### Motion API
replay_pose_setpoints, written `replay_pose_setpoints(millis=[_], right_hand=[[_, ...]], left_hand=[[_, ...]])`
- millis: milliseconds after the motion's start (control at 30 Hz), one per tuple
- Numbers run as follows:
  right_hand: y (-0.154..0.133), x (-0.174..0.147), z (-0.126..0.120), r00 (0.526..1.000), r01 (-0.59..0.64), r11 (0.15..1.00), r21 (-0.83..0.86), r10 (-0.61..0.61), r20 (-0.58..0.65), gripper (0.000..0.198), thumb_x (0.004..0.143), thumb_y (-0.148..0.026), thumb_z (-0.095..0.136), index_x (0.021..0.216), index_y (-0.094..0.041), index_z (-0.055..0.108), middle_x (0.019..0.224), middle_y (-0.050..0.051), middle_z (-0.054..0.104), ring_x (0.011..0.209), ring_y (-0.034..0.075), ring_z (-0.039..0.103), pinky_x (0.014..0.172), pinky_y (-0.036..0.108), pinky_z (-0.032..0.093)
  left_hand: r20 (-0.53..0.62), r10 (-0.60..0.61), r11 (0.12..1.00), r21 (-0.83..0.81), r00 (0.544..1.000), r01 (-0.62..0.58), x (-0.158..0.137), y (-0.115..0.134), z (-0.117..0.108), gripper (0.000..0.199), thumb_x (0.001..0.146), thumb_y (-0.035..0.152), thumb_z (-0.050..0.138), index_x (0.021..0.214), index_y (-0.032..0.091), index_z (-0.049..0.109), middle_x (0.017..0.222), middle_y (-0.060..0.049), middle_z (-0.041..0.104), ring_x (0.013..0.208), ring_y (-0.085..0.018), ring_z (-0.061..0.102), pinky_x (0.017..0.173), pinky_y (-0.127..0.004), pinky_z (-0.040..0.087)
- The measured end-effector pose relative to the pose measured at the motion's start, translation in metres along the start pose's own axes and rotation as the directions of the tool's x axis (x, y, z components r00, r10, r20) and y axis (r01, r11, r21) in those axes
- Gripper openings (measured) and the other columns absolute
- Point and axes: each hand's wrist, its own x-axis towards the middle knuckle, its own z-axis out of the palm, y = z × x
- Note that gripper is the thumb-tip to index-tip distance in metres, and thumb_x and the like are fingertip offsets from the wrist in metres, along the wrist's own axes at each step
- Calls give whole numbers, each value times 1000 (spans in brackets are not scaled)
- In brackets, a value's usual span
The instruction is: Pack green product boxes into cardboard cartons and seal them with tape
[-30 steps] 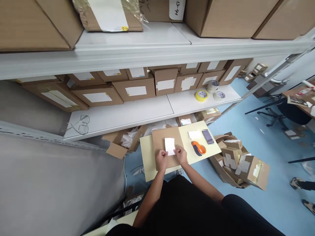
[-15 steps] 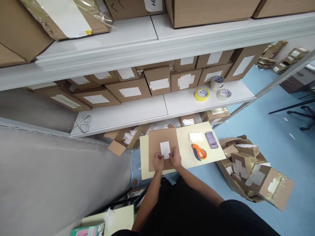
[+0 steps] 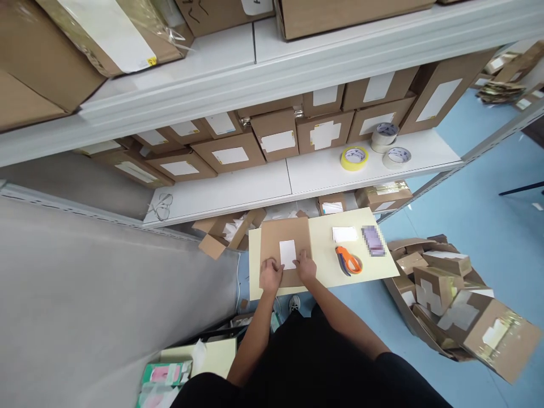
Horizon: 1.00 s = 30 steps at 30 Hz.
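A flat piece of brown cardboard (image 3: 272, 232), perhaps a box, lies on the left part of a pale yellow board (image 3: 323, 221). On it sits a white label (image 3: 288, 254). My left hand (image 3: 271, 275) rests on the cardboard, its thumb at the label's lower left corner and its bent fingers apart from the thumb. At the label's lower right, my right hand (image 3: 306, 268) touches the edge with its thumb, fingers spread on the cardboard. To the right are an orange-handled tool (image 3: 349, 260), a stack of white labels (image 3: 344, 234) and a blurred purple item (image 3: 373, 241).
Behind the board, a shelf (image 3: 250, 184) holds cardboard boxes (image 3: 276, 136), a yellow tape roll (image 3: 354, 158), paler tape rolls (image 3: 396, 157) and glasses (image 3: 162, 207). A large carton (image 3: 408, 317) full of boxes stands at right. A grey wall (image 3: 106, 300) borders the left.
The view has shifted slightly. My thumbs stay by the label's lower corners, while my fingers have loosened from their pinch and spread onto the cardboard.
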Motion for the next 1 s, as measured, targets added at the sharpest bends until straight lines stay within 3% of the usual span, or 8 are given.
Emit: replay_pose_setpoints(millis=[133, 267, 400, 533, 667, 800, 900, 1000], right_hand=[[12, -7, -1, 997, 44, 994, 105, -37, -66, 35, 89, -23, 70, 122, -23, 61, 91, 8, 77, 83, 25, 72, 73, 30, 42], [46, -20, -4, 971, 82, 950, 300, -8, -240, 37, 89, -38, 61, 123, -22, 64, 80, 2, 73, 77, 23, 69, 74, 30, 48], [69, -32, 3, 942, -68, 885, 460, 208, -262, 55, 87, -54, 56, 126, -17, 67, 121, 15, 74, 105, 29, 71, 92, 39, 54], [56, -40, 23, 972, -72, 816, 573, 187, -145, 58, 83, -54, 59, 129, -20, 68, 121, 11, 77, 111, 30, 72, 97, 42, 55], [27, -54, 39, 963, 30, 831, 555, 126, -240, 57, 82, -51, 59, 131, -22, 68, 115, 7, 80, 108, 30, 74, 95, 44, 59], [-6, -79, 48, 921, 155, 873, 463, 42, -388, 63, 84, -48, 64, 140, -21, 65, 135, 11, 72, 134, 34, 61, 112, 49, 50], [-36, -95, 54, 893, 327, 883, 336, -173, -415, 64, 85, -47, 69, 144, -23, 64, 149, 12, 62, 151, 36, 43, 121, 54, 39], [-55, -99, 56, 839, 438, 867, 238, -299, -453, 60, 87, -41, 69, 144, -25, 63, 149, 11, 62, 154, 35, 37, 123, 57, 36]], left_hand=[[100, 385, 922, -5, 917, -387, 22, 15, 9, 38, 97, 30, 56, 133, 26, 66, 147, -13, 60, 146, -33, 43, 120, -49, 33], [175, 403, 908, 47, 898, -416, 36, 15, 26, 61, 100, 46, 46, 160, 31, 43, 171, -6, 33, 160, -37, 14, 127, -62, 13], [203, 431, 895, 28, 879, -446, 40, -3, 35, 65, 103, 51, 37, 165, 32, 33, 175, 0, 22, 162, -33, 5, 129, -58, 4], [193, 454, 891, -77, 870, -448, 42, -12, 34, 65, 102, 50, 39, 164, 30, 36, 174, -2, 21, 162, -34, 5, 129, -58, 3], [138, 478, 868, -222, 867, -444, 44, -24, 26, 71, 96, 58, 49, 162, 32, 40, 174, -4, 22, 162, -34, 0, 128, -58, -2], [101, 426, 807, -491, 899, -327, 55, -44, 12, 75, 95, 67, 49, 161, 33, 41, 174, -4, 24, 163, -29, -1, 129, -53, -5], [150, 323, 664, -740, 934, -111, 69, -61, -2, 77, 98, 71, 38, 162, 28, 38, 174, -6, 24, 163, -24, 9, 131, -45, 6], [213, 251, 522, -851, 944, 53, 75, -81, -18, 80, 96, 75, 40, 156, 22, 47, 166, -11, 40, 159, -26, 26, 130, -43, 19]])
